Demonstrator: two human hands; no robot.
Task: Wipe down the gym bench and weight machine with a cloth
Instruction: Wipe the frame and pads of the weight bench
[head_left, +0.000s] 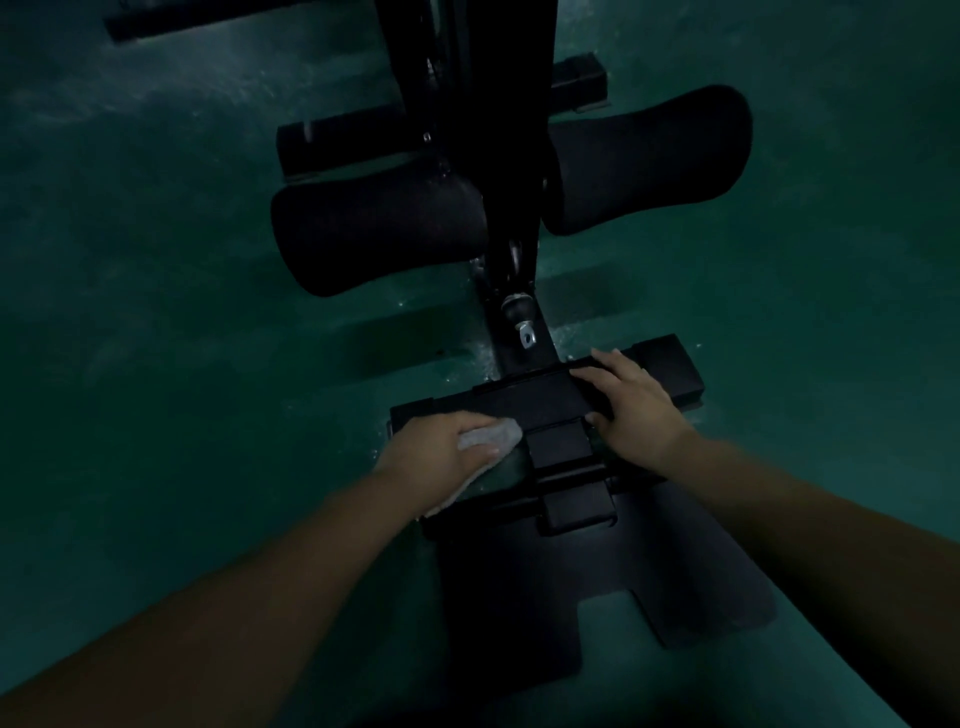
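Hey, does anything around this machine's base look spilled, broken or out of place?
Nothing stands out. The left hand presses the cloth on the black crossbar, the right hand grips it. Too dim to judge damage.

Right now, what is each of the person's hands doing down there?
Left hand: grips a grey cloth, pressing it on the black base bar.
Right hand: holds the same bar, no cloth.
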